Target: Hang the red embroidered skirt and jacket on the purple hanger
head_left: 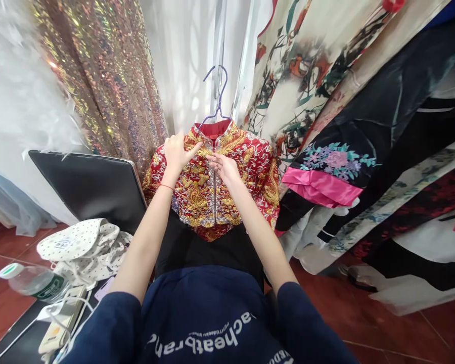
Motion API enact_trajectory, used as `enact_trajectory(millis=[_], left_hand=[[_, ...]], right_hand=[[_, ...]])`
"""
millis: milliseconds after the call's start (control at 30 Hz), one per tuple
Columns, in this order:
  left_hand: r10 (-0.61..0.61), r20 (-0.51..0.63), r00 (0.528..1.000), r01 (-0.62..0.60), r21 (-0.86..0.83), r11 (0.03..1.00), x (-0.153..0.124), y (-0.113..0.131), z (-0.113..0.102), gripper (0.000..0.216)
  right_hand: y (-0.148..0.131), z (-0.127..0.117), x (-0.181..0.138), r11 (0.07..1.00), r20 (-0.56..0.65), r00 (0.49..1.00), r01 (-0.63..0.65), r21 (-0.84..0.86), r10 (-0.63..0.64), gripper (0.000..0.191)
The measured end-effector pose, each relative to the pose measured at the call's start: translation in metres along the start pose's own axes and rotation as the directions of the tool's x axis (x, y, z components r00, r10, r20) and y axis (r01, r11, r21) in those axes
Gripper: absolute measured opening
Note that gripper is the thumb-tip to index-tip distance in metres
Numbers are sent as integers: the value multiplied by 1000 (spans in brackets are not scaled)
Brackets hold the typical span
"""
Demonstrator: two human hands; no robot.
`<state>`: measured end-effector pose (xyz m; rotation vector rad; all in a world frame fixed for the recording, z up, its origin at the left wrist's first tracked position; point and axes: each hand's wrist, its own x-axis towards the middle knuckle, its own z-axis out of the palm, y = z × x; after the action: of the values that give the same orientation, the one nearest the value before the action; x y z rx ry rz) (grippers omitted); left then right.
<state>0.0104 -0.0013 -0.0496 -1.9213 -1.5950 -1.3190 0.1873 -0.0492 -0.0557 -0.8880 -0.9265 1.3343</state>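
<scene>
A short red jacket (197, 194) with dense gold and silver embroidery hangs from a purple hanger (220, 96), its front lying over my lap. The hanger's hook points up and its arms run inside the stand-up collar. My left hand (176, 154) rests on the jacket's left-side chest near the shoulder, thumb stretched toward the collar; its other fingertips are hard to see. At the front opening, just below the collar, my right hand (225, 168) touches or hovers over the fabric with loosely curled, parted fingers. A silver-edged seam runs down the middle.
A black chair back (93, 187) stands at left. Below it are a polka-dot white cloth bag (87, 247), a water bottle (38, 283) and a power strip (62, 323) with cables. Sequined fabric (102, 65) hangs behind; hanging garments (333, 162) crowd the right.
</scene>
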Motion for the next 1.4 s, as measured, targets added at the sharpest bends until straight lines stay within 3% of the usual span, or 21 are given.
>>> enact_trajectory(millis=[300, 467, 800, 1000, 1233, 1400], left_hand=[[18, 2, 1000, -18, 28, 999, 0, -1, -3, 69], [36, -7, 999, -36, 45, 998, 0, -2, -4, 65], [15, 11, 1000, -15, -24, 1000, 0, -1, -5, 70], [15, 32, 999, -14, -24, 1000, -2, 1, -7, 72], [27, -2, 1000, -27, -9, 1000, -2, -2, -4, 67], [21, 8, 1000, -21, -9, 1000, -2, -3, -3, 68]], right_hand=[[-3, 3, 2, 1000, 1, 1000, -3, -19, 3, 22], [-5, 1, 11, 993, 21, 1000, 14, -118, -12, 27], [5, -8, 15, 950, 58, 982, 190, -247, -181, 26], [21, -15, 4, 853, 61, 939, 335, -399, -340, 28], [62, -33, -7, 807, 19, 961, 242, -538, -276, 27], [113, -52, -18, 741, -35, 994, 51, -669, -99, 29]])
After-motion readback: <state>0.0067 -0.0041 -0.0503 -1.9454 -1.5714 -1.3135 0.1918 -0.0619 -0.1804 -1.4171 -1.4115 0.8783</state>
